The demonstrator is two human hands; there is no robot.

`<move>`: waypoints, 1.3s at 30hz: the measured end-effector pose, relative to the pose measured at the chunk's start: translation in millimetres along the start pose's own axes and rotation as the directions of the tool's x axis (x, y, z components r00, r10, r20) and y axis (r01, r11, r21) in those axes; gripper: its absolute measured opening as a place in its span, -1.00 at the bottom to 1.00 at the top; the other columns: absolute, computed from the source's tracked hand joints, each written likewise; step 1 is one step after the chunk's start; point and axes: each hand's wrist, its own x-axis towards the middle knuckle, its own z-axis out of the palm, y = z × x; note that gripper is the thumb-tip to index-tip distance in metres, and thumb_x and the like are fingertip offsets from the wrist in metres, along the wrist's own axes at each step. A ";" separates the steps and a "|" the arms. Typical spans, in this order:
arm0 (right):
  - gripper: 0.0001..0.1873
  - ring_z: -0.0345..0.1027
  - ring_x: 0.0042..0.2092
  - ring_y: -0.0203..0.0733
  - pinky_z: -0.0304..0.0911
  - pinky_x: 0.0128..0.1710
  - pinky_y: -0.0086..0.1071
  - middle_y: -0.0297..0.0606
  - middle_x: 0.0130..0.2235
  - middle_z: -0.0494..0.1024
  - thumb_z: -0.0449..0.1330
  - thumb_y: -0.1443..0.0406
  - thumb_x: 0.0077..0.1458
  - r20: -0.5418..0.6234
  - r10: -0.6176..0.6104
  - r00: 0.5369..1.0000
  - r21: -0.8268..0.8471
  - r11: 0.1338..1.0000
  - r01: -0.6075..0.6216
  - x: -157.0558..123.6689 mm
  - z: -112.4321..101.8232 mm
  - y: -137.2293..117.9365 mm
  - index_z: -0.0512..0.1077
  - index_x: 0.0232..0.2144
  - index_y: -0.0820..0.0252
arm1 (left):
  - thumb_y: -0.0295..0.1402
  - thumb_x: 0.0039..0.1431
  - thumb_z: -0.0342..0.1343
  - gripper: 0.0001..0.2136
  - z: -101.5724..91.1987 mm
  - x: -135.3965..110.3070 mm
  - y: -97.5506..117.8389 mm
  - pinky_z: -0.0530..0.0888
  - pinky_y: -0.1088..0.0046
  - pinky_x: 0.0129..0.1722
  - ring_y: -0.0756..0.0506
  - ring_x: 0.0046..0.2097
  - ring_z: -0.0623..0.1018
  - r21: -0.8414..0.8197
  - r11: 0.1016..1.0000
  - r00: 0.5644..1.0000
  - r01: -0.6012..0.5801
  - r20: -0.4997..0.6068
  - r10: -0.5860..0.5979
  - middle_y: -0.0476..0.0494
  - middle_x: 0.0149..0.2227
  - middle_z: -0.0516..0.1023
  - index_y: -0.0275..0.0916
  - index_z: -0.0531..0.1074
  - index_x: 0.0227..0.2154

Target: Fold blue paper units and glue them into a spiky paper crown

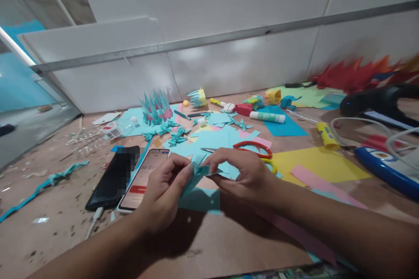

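Between my two hands is a folded piece of light blue paper [195,173], held above the table. My left hand [167,187] pinches its left side between thumb and fingers. My right hand [245,174] is closed on its right end, with thumb and forefinger at a small flap. Just behind my right hand lie scissors [253,144] with red and yellow handles, partly covered by the hand. A flat light blue sheet [204,201] rests on the table below the folded piece. To the left of my left hand, a phone showing a timer [153,163] lies face up.
A black phone [113,178] on a cable lies at the left. Spiky folded-paper clusters [156,111], a glue stick [267,117] and paper scraps fill the back. At the right are yellow paper [317,165], a blue-and-white object [386,170] and a black glue gun [376,102].
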 end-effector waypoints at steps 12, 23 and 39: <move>-0.77 0.50 -0.20 -0.18 0.36 -0.17 -0.35 -0.26 -0.23 0.65 0.40 0.17 0.07 0.087 0.431 0.898 0.346 0.832 -0.433 4.5 5.0 -1.1 0.64 -0.24 0.17 | -0.20 0.25 0.21 -0.82 2.4 4.8 -2.0 0.35 0.50 -0.32 0.00 -0.34 0.38 -0.108 0.993 0.998 0.055 -0.034 -0.059 -0.01 -0.38 0.44 -0.22 0.49 -0.33; -0.62 0.30 -0.47 -0.34 0.17 -0.48 -0.47 -0.40 -0.54 0.46 0.45 0.03 -0.04 0.109 0.577 0.809 0.402 0.719 -0.567 4.7 9.1 -0.5 0.54 -0.48 0.24 | -0.20 0.24 0.21 -0.81 4.3 2.8 -0.5 0.35 0.51 -0.39 0.01 -0.39 0.39 -0.072 0.991 0.994 0.110 0.028 -0.108 0.01 -0.42 0.43 -0.21 0.43 -0.34; -0.68 0.38 -0.45 -0.30 0.25 -0.45 -0.44 -0.30 -0.49 0.58 0.49 0.10 -0.11 0.126 0.657 0.743 0.431 0.638 -0.638 4.2 11.2 1.3 0.59 -0.48 0.24 | -0.23 0.28 0.18 -0.84 3.4 7.1 3.2 0.39 0.48 -0.31 -0.01 -0.34 0.46 -0.091 0.993 0.989 0.079 0.132 -0.067 0.01 -0.40 0.49 -0.20 0.45 -0.36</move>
